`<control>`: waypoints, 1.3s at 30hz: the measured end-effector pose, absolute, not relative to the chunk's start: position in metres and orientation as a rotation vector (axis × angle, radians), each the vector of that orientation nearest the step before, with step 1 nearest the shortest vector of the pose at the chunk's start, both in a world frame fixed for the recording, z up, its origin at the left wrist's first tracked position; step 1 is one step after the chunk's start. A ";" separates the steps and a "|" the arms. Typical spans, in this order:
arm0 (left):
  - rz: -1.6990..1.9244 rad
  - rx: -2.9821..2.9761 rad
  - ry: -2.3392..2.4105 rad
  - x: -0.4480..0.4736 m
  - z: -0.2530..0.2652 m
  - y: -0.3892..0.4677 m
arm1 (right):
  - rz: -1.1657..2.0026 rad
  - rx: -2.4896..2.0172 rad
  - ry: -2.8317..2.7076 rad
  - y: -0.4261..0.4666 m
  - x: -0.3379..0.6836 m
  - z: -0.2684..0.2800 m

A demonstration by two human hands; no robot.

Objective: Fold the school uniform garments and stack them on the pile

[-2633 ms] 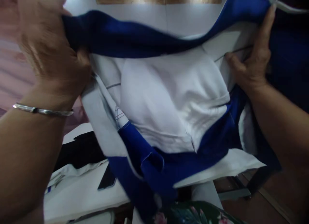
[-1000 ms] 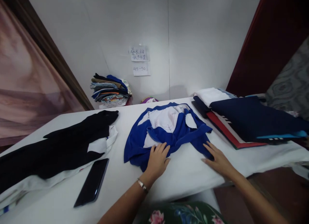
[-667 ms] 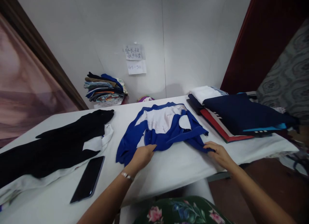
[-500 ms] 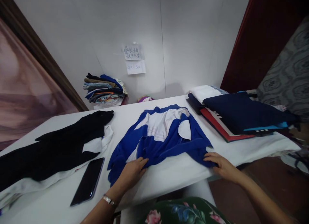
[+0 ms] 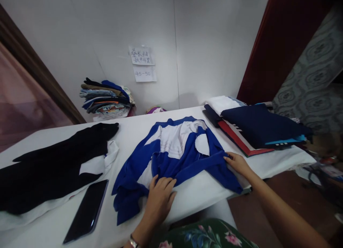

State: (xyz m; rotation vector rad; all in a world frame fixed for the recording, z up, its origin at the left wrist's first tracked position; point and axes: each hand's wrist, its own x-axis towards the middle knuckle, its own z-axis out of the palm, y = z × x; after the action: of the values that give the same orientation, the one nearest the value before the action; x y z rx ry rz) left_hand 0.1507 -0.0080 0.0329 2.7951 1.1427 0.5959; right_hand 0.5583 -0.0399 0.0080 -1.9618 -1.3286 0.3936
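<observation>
A blue jacket with white panels [image 5: 174,141] lies spread on the white-covered table in front of me, its collar end toward the wall. It looks turned inside out, with a white rounded patch, perhaps a pocket lining, at its right. My left hand [image 5: 162,194] is at the near hem, fingers closed over the cloth; the fingertips are partly lost against the fabric. At the right end of the hem, my right hand [image 5: 238,163] pinches the blue edge. Both sleeves hang toward the near side, the left one bunched, the right one reaching the table edge.
Left of the jacket lie a black garment [image 5: 53,166] with white cloth and a dark phone [image 5: 87,210]. Folded clothes [image 5: 257,123] are stacked at the right, and another clothes pile [image 5: 105,98] stands by the wall. Paper notes [image 5: 144,64] hang there.
My right hand has moved up from the right sleeve to the hem's corner. My left hand has shifted right along the hem. The view has turned slightly right.
</observation>
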 end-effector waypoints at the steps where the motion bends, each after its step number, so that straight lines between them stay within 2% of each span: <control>1: 0.540 2.788 1.131 0.155 0.035 -0.007 | 0.457 -1.944 -1.299 -0.039 0.557 0.008; 4: 0.380 2.737 1.109 0.160 0.037 -0.002 | 0.663 -1.851 -1.058 -0.042 0.555 0.014; 9: 0.421 2.622 0.934 0.156 0.026 -0.001 | 1.016 -1.404 -0.636 -0.049 0.544 0.029; 12: 0.422 2.574 0.907 0.155 0.018 -0.004 | 1.125 -1.296 -0.531 -0.047 0.538 0.029; 15: 0.501 2.578 0.921 0.155 0.018 -0.007 | 1.053 -1.325 -0.480 -0.039 0.539 0.023; 19: 0.570 2.503 0.888 0.152 0.026 -0.008 | 0.796 -1.346 -0.514 -0.013 0.539 0.037; 22: 0.627 2.321 0.856 0.152 0.037 -0.005 | 0.602 -1.319 -0.751 0.014 0.516 0.072; 25: 0.728 2.078 0.885 0.156 0.050 0.006 | 0.440 -1.228 -1.423 0.036 0.466 0.101; 28: 0.865 1.808 0.997 0.164 0.057 0.022 | 0.700 -1.052 -2.149 0.044 0.412 0.103; 30: 0.882 1.627 1.081 0.170 0.058 0.033 | 0.870 -0.994 -2.422 0.043 0.390 0.093; 34: 0.790 1.477 1.163 0.176 0.062 0.050 | 0.848 -1.008 -2.455 0.035 0.389 0.074; 39: 0.697 1.728 1.211 0.184 0.085 0.090 | 0.645 -1.218 -2.301 0.021 0.426 0.074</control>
State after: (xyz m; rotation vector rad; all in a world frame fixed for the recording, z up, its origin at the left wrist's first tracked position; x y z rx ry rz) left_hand 0.1843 0.0903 0.0849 1.7280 1.2112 0.6966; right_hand 0.4260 0.0213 0.0740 -1.2176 -2.3009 0.6451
